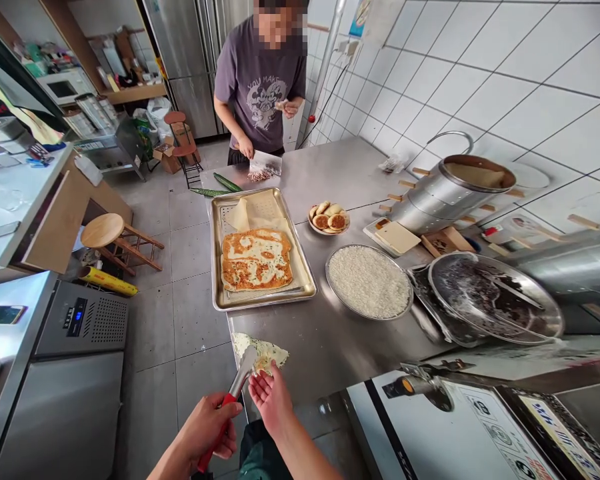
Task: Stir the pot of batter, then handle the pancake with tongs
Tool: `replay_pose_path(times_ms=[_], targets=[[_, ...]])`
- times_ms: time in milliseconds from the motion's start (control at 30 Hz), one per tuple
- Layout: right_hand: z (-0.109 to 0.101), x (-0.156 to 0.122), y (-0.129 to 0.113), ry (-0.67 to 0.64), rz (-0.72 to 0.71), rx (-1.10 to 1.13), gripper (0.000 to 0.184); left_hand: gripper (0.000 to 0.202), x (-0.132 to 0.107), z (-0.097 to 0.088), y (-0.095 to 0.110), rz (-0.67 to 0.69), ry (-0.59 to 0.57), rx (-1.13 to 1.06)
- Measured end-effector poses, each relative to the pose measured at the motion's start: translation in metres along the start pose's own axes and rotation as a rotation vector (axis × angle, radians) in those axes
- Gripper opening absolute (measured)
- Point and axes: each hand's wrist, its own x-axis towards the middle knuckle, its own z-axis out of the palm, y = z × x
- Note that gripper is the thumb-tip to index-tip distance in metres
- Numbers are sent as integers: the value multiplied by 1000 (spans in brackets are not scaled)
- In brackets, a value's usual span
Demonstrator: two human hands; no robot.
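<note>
My left hand (211,427) is wrapped around the red handle of metal tongs (239,381). The broad tip of the tongs lies over a pale flatbread piece (263,351) with green flecks, at the near edge of the steel table. Palm up and fingers apart, my right hand (271,399) is at the near side of this piece; whether its fingertips touch the bread I cannot tell. Beyond both hands, a large browned flatbread (257,260) rests on paper in a metal tray (265,305).
A bowl of small round breads (329,218) and a wide pan of white rice (370,281) stand right of the tray. Farther right is a large metal basin (495,297). Across the table (325,160), a person (263,87) holds a cleaver (266,163) near cucumbers (227,181).
</note>
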Motion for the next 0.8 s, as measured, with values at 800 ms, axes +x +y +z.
replay_pose_path(times_ms=[800], targets=[[32,-80,-21,58,-76,-140,15,39,-42,6,-92,133,-33,-249]])
